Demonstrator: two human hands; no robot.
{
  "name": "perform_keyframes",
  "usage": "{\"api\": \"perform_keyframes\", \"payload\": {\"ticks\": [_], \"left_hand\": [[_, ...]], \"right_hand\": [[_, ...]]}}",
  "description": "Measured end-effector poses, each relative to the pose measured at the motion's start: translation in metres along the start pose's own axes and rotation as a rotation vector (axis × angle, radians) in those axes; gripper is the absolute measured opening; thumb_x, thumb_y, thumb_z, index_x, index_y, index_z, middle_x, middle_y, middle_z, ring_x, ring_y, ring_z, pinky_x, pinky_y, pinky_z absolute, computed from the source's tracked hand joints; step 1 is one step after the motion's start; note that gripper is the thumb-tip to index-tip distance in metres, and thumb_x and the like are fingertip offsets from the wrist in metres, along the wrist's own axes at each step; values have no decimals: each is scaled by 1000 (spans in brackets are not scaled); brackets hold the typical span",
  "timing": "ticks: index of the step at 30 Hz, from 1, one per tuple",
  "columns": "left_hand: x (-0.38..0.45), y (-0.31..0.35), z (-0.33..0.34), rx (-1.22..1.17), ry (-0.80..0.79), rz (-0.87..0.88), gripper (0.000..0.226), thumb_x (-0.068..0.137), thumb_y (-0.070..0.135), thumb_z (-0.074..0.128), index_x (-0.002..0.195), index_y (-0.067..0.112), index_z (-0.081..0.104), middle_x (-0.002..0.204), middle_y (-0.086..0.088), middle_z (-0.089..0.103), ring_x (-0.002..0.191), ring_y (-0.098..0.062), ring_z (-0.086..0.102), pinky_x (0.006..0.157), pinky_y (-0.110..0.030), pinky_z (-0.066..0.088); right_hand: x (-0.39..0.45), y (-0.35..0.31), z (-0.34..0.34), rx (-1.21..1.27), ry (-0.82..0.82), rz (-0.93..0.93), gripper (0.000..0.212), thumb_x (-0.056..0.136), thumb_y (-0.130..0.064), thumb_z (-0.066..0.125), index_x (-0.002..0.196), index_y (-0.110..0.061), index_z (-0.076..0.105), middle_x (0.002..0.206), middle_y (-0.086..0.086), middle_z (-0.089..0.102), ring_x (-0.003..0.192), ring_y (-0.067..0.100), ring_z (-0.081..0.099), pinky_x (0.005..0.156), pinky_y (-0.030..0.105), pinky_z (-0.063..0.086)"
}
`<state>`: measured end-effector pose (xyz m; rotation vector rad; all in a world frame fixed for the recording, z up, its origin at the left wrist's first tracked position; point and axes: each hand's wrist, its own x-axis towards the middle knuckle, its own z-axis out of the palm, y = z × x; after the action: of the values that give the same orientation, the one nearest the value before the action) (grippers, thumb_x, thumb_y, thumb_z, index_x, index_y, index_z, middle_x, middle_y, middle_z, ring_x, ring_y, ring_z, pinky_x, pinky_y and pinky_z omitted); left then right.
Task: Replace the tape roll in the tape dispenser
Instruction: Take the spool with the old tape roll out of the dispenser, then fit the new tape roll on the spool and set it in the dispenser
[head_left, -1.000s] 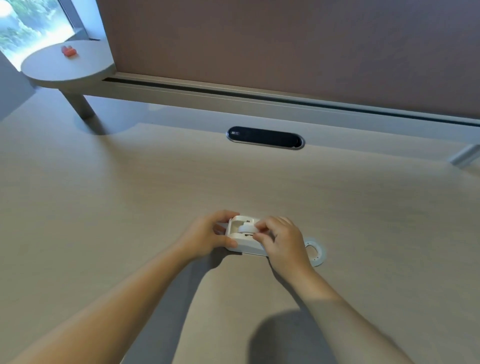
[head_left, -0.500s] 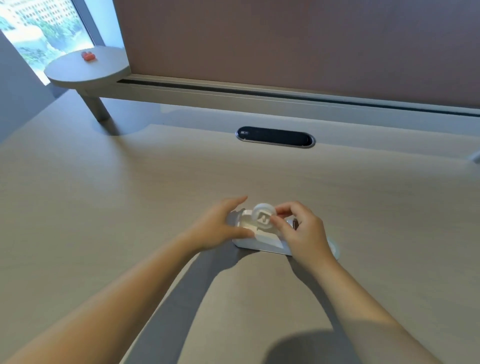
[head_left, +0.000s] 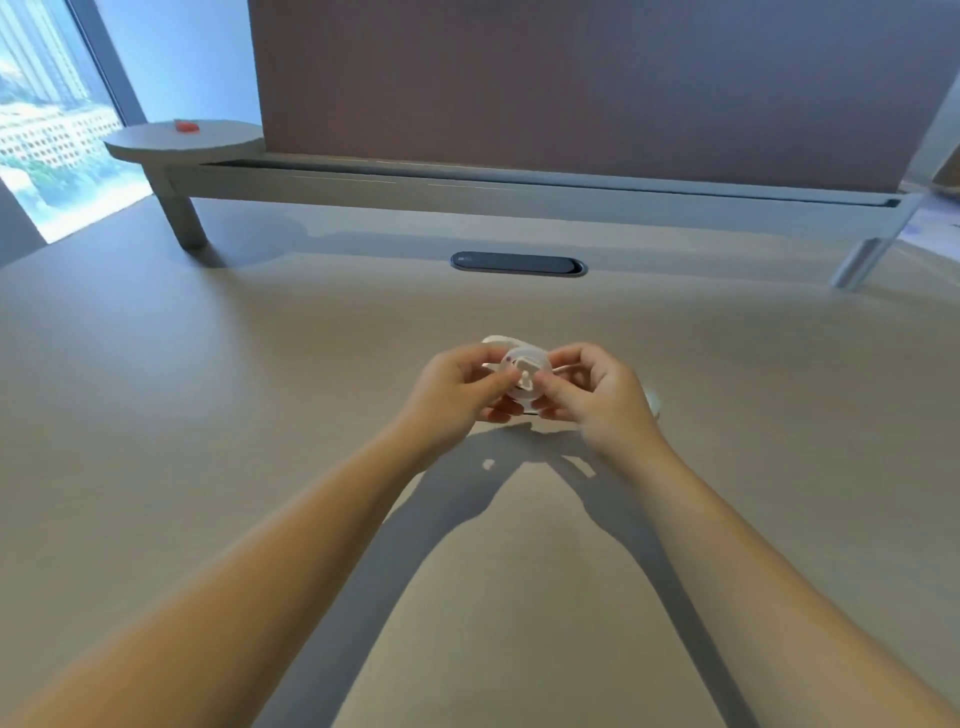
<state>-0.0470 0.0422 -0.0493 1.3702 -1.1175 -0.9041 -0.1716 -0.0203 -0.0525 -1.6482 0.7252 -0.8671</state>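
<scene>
The tape roll sits between both hands, above the desk, the dispenser just behind.

You hold a white spool over a pale beige, faintly grained desk. At twelve o'clock sits a dark grey cable slot; at eleven o'clock, a red-orange object on a grey shelf.

A pale wood desk meets a mauve partition; a daylit window is far left.
</scene>
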Motion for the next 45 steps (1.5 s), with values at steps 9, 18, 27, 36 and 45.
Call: {"api": "perform_keyframes", "payload": {"ticks": [9,18,27,36,45], "left_hand": [[-31,-5,14,63,11,20,20,85,11,49,99,1,59,70,-8,59,56,-10,58,53,-13,52],[-14,-4,29,-322,-87,-150,14,85,16,49,89,6,57,86,-10,62,77,-18,62,65,-19,56],[6,-11,38,-414,4,-225,8,84,4,49,82,0,57,78,-12,58,66,-17,60,55,-15,53],[8,-25,57,-452,96,-300,13,84,4,48,95,3,55,78,-11,55,65,-16,59,53,-16,53],[10,-24,69,-531,50,-326,9,84,6,49,84,2,58,75,-12,58,51,-8,65,56,-16,54]], "right_hand": [[-37,2,6,40,41,4,19,81,-5,57,67,-17,50,61,5,56,45,4,57,51,15,52],[-24,10,-14,-8,59,-24,14,81,-10,57,72,-20,58,68,9,58,61,15,58,57,24,52],[-13,18,-33,-34,33,5,29,81,-10,57,64,-32,67,59,-13,68,57,3,62,52,15,51],[-22,42,-71,-620,41,38,12,76,-18,62,80,-7,61,74,2,58,73,18,53,64,24,40],[-9,54,-79,-695,197,-56,21,77,-18,61,94,-6,63,104,15,58,94,23,49,68,19,26]]}}
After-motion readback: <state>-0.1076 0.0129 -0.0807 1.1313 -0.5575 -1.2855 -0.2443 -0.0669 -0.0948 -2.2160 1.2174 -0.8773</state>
